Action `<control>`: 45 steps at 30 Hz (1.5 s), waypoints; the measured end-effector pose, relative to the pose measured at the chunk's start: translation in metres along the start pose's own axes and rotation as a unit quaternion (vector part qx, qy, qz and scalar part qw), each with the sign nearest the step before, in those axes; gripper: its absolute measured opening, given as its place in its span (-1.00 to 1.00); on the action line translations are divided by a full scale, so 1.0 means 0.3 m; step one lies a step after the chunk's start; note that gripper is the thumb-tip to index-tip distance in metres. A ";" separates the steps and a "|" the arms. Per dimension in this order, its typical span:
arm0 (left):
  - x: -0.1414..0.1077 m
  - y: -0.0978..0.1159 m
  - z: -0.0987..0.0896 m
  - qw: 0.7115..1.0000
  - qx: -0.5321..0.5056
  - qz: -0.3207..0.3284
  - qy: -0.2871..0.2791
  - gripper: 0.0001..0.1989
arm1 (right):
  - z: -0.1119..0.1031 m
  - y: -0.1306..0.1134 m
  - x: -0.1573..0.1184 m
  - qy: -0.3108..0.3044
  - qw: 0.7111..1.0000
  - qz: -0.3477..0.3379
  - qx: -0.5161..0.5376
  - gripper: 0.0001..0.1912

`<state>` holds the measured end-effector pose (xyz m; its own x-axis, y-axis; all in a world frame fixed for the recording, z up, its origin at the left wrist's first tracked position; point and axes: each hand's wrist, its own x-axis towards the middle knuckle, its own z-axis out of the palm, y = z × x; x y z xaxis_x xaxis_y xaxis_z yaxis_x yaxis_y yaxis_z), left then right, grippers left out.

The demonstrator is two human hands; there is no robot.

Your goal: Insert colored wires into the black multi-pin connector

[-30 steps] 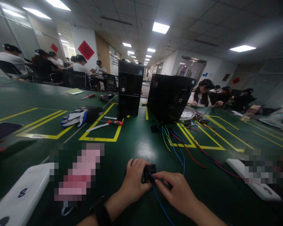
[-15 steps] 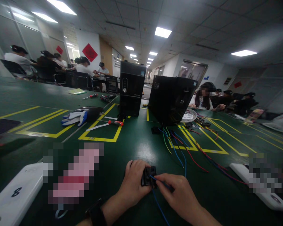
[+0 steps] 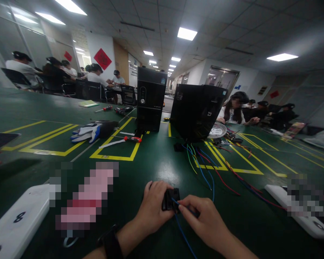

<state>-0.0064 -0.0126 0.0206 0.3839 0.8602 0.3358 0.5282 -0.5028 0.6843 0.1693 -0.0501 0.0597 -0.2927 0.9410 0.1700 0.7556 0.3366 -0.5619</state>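
Observation:
A small black plastic block (image 3: 173, 194), its exact kind not clear to me, is in my left hand (image 3: 153, 203). The fingers and thumb clasp its left side low over the green table. Facing it from the right, my right hand (image 3: 203, 216) pinches a blue wire between thumb and fingertips. The wire's tip points into the front of the block; how deep it sits cannot be made out. A length of blue wire (image 3: 184, 235) runs from below the block toward the front edge of view. Part of the block is hidden by my left fingers.
Two black computer towers (image 3: 151, 104) (image 3: 197, 113) stand ahead. Loose coloured wires (image 3: 205, 172) lie right of centre. A red screwdriver (image 3: 133, 139), gloves (image 3: 90, 133) and a white device (image 3: 24, 216) are on the left. A person (image 3: 233, 113) sits across the table.
Both hands stay almost in place, with block and wire still held. At the far left, a dark phone has shifted left and tilted, with part of someone's hand below it.

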 end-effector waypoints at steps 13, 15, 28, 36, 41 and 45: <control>0.002 -0.003 0.002 1.000 0.010 0.001 -0.002 -0.66 | 0.032 -0.010 -0.009 -0.017 0.999 -0.046 0.013 -0.80; 0.003 -0.001 0.002 1.000 0.015 -0.001 0.000 -0.67 | 0.020 -0.005 -0.007 0.000 0.999 -0.043 0.006 -0.81; 0.005 0.011 -0.002 1.000 0.018 -0.010 0.001 -0.67 | -0.020 0.011 0.005 0.006 0.998 0.009 -0.060 -0.79; 0.007 0.009 0.000 1.000 0.014 -0.006 0.007 -0.69 | 0.025 -0.009 -0.009 -0.040 0.999 -0.027 0.019 -0.79; 0.006 0.010 -0.003 1.000 0.010 -0.008 0.000 -0.71 | 0.042 -0.013 -0.007 -0.021 0.998 -0.026 0.057 -0.77; 0.009 0.012 -0.003 1.000 0.015 -0.006 0.002 -0.70 | 0.020 -0.003 0.003 0.026 0.997 -0.026 0.063 -0.78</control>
<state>-0.0041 -0.0119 0.0247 0.3743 0.8666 0.3299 0.5559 -0.4945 0.6682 0.1649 -0.0499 0.0555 -0.2966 0.9239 0.2416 0.6594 0.3812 -0.6480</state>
